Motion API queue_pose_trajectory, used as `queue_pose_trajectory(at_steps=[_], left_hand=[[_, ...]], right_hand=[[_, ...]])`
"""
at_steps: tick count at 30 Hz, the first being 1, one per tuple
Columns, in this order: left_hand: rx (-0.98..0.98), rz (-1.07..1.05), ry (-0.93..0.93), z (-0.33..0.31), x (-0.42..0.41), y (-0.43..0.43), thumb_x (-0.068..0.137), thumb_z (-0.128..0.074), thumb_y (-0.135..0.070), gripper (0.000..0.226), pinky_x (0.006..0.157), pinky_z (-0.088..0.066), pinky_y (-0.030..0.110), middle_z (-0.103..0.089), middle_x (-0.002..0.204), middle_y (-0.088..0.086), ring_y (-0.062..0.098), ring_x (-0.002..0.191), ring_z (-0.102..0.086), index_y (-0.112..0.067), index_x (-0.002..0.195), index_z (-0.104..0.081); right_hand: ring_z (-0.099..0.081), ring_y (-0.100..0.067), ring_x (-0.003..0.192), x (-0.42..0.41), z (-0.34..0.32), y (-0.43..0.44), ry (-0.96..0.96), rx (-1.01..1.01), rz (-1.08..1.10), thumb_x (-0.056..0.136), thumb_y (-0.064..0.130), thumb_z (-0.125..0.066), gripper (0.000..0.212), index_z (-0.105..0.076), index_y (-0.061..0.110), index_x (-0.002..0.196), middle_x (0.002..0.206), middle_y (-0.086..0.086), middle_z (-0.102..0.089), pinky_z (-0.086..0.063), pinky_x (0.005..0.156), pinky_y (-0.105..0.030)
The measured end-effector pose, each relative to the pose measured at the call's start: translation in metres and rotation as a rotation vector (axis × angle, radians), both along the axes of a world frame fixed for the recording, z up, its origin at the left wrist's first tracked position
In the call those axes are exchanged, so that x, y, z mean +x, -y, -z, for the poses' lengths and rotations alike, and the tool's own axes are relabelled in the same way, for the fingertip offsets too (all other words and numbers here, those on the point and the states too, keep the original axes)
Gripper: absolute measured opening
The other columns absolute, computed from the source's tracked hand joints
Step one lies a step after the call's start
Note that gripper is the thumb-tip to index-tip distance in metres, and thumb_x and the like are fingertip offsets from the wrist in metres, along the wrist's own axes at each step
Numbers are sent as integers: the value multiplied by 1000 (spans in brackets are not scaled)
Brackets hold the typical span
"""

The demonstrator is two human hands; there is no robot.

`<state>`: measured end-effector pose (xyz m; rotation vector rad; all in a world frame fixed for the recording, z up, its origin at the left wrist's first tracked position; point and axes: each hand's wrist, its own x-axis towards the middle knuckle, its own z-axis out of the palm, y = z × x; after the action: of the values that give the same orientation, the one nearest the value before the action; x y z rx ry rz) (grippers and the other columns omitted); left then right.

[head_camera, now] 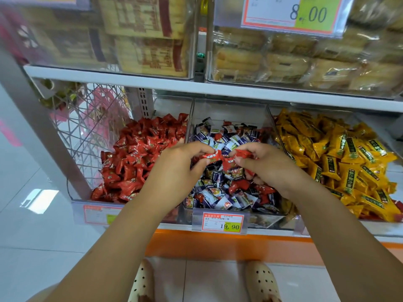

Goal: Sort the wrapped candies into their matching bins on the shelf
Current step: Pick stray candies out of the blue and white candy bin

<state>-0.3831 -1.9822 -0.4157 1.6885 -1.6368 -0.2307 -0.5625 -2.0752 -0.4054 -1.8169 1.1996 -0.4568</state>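
Several stray red candies (238, 184) lie among blue-and-white ones in the middle bin (229, 112); sorting looks partly done. The left hand (174, 168) pinches a held red candy (212, 154), long axis roughly horizontal, end toward the right hand (268, 168), which grips more red ones above that bin. The red bin (76, 202) adjoins it on the left.

The left hand (174, 171) and right hand (274, 168) are covering parts of the red candies (212, 155) they are pinching; the near-left price label (98, 213) is looking blurred.
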Motion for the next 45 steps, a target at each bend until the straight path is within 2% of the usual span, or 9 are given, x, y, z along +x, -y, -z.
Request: queue_pose_trajectory(at_steps=[6,14,19,24,28,33,37,40,45], left_hand=[[-61,-75,-102,-1,11,-6,89,-66,-19,23,65,-34,-4,-65,102,-14,-22,69,-49,-30,109,-68],[-58,-237,-168,4,55,-21,88,-66,-23,24,80,-40,2,-66,98,-22,-8,93,-59,-39,104,-67],[-47,-424,-113,2,76,-22,87,-67,-13,26,67,-33,-5,-60,85,-15,-4,69,-52,-26,109,-71],[24,-426,-125,3,87,-22,91,-57,-5,40,75,-35,4,-64,122,-2,-1,90,-54,-24,126,-61],[-14,-413,-104,-1,83,-24,93,-53,-8,38,74,-38,12,-62,120,-4,6,86,-56,-27,125,-62],[-48,-307,-72,0,68,-21,92,-57,-13,32,78,-37,2,-60,109,-13,1,91,-55,-30,119,-65],[-64,-129,66,1,43,-17,90,-62,-19,30,95,-38,19,-62,113,-15,5,108,-53,-29,117,-67],[-76,17,226,6,17,-12,85,-70,-22,27,92,-42,29,-68,108,-11,13,102,-59,-29,111,-70],[-88,52,447,19,-10,-3,75,-78,-25,24,113,-25,47,-73,90,-12,13,84,-68,-32,97,-74]], right_hand=[[-53,-9,55,18,-8,-1,183,112,-34,96,20,-56,15,-66,27,104,67,5,-64,-40,48,-23],[-53,-9,50,57,-11,0,252,11,3,95,24,-57,13,-66,29,104,60,15,-62,-41,47,-22],[-61,-3,61,108,-10,-11,337,-106,-4,91,16,-63,18,-68,33,96,81,12,-65,-52,59,-19],[-63,-10,102,123,-16,-10,282,-117,-151,88,21,-67,57,-46,44,135,129,14,-57,-49,96,-25],[-59,-16,115,113,-21,-12,224,-58,-202,99,27,-50,44,-41,47,138,142,8,-49,-43,99,-32],[-50,-3,125,75,-27,-3,271,27,-148,99,22,-50,33,-60,53,95,130,17,-56,-35,112,-34],[-65,-10,102,19,-37,8,-185,-67,-205,96,20,-55,25,-65,42,101,109,15,-68,-49,98,-42],[-62,-4,98,-6,-33,5,-539,-129,-303,94,16,-58,23,-68,35,101,111,12,-68,-49,91,-25],[-56,-14,112,-4,-8,1,-744,-240,-373,94,5,-53,38,-63,27,123,130,3,-59,-38,79,-15]])
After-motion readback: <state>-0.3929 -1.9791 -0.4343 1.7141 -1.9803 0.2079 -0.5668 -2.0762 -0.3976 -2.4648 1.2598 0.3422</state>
